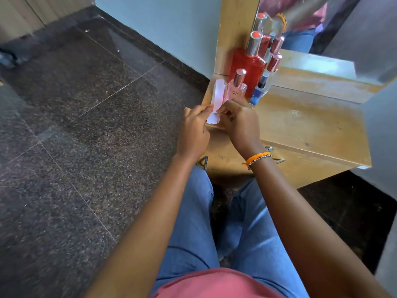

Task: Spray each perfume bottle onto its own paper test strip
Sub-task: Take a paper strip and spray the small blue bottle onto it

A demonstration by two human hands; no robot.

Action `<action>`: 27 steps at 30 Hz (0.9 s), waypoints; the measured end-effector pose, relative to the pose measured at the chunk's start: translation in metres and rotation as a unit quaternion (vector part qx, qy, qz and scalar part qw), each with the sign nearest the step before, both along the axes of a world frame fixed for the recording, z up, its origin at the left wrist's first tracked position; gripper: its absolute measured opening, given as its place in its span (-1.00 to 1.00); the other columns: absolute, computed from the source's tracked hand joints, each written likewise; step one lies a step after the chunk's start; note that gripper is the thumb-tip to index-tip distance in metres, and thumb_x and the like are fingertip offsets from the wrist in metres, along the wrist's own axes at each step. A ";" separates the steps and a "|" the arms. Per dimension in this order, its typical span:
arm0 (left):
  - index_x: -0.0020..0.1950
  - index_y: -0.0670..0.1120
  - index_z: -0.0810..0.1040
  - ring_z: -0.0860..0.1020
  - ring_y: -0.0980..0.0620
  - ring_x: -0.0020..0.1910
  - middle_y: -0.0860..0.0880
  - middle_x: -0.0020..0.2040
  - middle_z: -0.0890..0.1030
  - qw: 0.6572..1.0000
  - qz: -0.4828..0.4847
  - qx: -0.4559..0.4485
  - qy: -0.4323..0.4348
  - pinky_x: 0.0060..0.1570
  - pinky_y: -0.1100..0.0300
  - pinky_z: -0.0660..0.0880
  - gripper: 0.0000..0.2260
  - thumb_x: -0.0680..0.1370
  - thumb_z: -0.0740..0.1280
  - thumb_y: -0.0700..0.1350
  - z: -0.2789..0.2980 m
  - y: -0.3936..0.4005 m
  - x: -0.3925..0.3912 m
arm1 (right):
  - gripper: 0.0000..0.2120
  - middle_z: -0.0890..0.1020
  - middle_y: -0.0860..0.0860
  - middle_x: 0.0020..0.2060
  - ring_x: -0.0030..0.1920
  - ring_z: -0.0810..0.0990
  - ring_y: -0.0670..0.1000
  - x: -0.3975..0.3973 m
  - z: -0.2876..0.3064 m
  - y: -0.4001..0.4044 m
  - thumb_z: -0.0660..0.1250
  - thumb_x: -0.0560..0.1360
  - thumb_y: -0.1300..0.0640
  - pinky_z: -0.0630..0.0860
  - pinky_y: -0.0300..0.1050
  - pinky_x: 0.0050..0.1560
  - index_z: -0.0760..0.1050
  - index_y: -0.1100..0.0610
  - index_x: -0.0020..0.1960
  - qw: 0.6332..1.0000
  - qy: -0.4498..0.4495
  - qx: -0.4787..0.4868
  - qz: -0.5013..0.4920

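Note:
Both my hands pinch white paper strips over the left corner of the wooden dresser top. My left hand holds the strips' left edge, and my right hand holds the right edge. Just behind the strips stands a pink perfume bottle with a rose-gold cap. A tall red bottle with a silver cap is behind it. A small blue bottle stands to the right, beside another with a pink metallic cap against the mirror.
A mirror rises behind the bottles and reflects them. A drawer front with a metal handle sits under the dresser top, near my knees. Dark speckled floor tiles spread to the left. A pale wall runs behind.

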State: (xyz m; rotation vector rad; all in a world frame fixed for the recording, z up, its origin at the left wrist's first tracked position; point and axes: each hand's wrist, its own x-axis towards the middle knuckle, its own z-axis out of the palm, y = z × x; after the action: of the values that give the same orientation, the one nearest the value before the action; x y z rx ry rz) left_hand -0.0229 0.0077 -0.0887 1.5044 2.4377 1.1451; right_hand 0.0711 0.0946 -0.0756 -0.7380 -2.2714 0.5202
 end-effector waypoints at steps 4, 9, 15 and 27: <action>0.34 -0.20 0.43 0.41 -0.15 0.12 -0.12 0.23 0.53 1.000 -0.001 0.000 0.016 0.11 0.08 0.43 -0.46 0.39 0.04 -0.42 0.000 0.000 0.002 | -0.96 0.62 0.12 -0.28 -0.29 0.56 0.08 0.001 0.002 0.003 0.42 0.35 0.31 0.53 0.12 -0.26 0.56 0.25 -0.23 0.998 0.027 -0.062 0.005; 0.31 -0.21 0.46 0.41 -0.13 0.11 -0.11 0.23 0.54 1.000 0.005 0.002 0.024 0.10 0.10 0.43 -0.51 0.43 0.07 -0.44 0.002 0.000 0.004 | -0.96 0.63 0.14 -0.20 -0.22 0.60 0.11 0.008 0.004 0.000 0.40 0.41 0.33 0.58 0.10 -0.20 0.58 0.28 -0.13 0.995 0.068 -0.065 0.017; 0.33 -0.20 0.45 0.40 -0.12 0.13 -0.10 0.21 0.54 1.000 0.011 -0.004 0.021 0.10 0.09 0.43 -0.49 0.41 0.09 -0.45 0.002 0.003 0.004 | -0.94 0.64 0.15 -0.11 -0.16 0.62 0.09 0.018 0.006 -0.013 0.37 0.48 0.31 0.59 0.07 -0.13 0.58 0.28 -0.05 0.987 0.152 -0.057 -0.018; 0.25 -0.21 0.51 0.43 -0.19 -0.03 -0.15 0.12 0.58 0.996 0.026 -0.014 0.079 0.06 -0.08 0.47 -0.56 0.44 0.10 -0.43 0.007 0.006 0.005 | -0.93 0.62 0.05 -0.15 -0.11 0.62 -0.07 0.031 0.034 -0.030 0.31 0.53 0.32 0.63 -0.08 -0.10 0.48 0.30 -0.13 0.963 0.259 -0.055 -0.059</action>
State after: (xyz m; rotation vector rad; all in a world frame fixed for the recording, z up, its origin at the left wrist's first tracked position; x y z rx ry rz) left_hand -0.0174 0.0138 -0.0813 1.5891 2.5969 1.0321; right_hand 0.1022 0.0644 -0.0417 -0.6898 -1.7148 0.6955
